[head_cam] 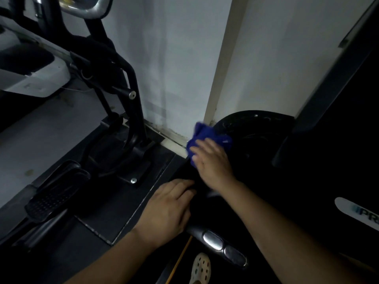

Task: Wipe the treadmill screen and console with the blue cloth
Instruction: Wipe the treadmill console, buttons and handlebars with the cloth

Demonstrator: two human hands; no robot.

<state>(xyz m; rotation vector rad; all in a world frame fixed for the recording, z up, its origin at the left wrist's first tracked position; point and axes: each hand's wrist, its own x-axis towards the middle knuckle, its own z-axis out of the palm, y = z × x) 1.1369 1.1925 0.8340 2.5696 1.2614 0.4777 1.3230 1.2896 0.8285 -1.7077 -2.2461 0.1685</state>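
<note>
Pressing blue cloth [205, 136] onto the console [264, 177], right hand [213, 160] (fingers straight); left hand [168, 208] rests flat beside.

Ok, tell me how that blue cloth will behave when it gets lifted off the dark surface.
Likely floppy: the blue cloth bunches in soft folds under the right hand. Probably light, since its crumpled edges stand up by themselves. It should slide easily on the glossy dark surface, not roll or tip.
</note>
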